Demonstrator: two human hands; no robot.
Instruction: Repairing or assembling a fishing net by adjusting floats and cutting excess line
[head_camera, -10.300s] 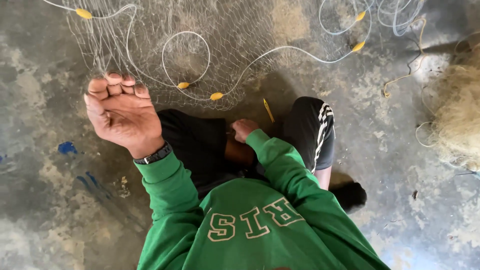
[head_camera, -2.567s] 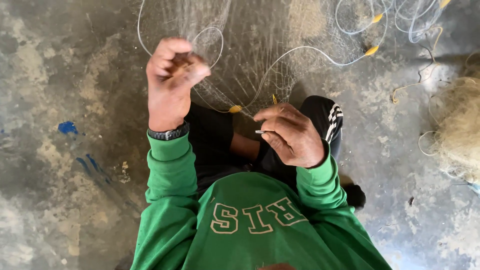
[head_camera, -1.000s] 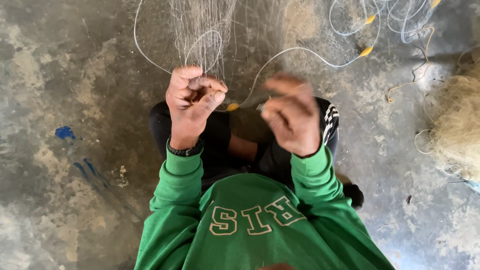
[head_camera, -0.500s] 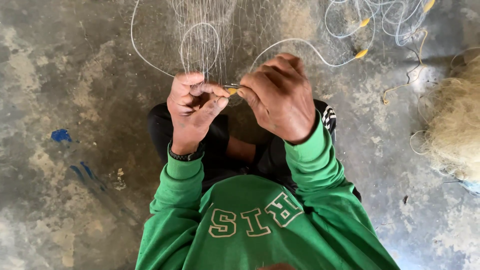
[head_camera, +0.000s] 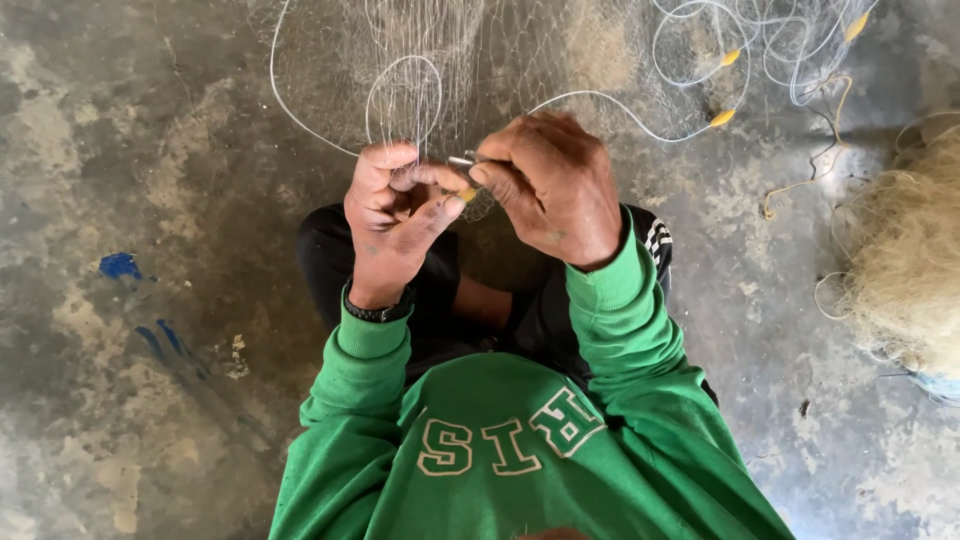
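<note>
Your left hand (head_camera: 392, 225) pinches the fishing net (head_camera: 440, 60) and a small yellow float (head_camera: 467, 195) at chest height, keeping the mesh taut, while your right hand (head_camera: 555, 185) grasps what appears to be a thin netting needle (head_camera: 462, 160) against that pinch. More yellow floats (head_camera: 722, 118) lie along the white line (head_camera: 600, 100) on the concrete floor (head_camera: 150, 150); no labels or packages show.

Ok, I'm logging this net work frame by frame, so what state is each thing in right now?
left hand: raised, fingers pinching the net and a small yellow float
right hand: raised, gripping a thin tool against the left fingers
fishing net: spread out on the floor, one part lifted to the hands
white cord: loose, looped
net heap: bunched at the right
</note>
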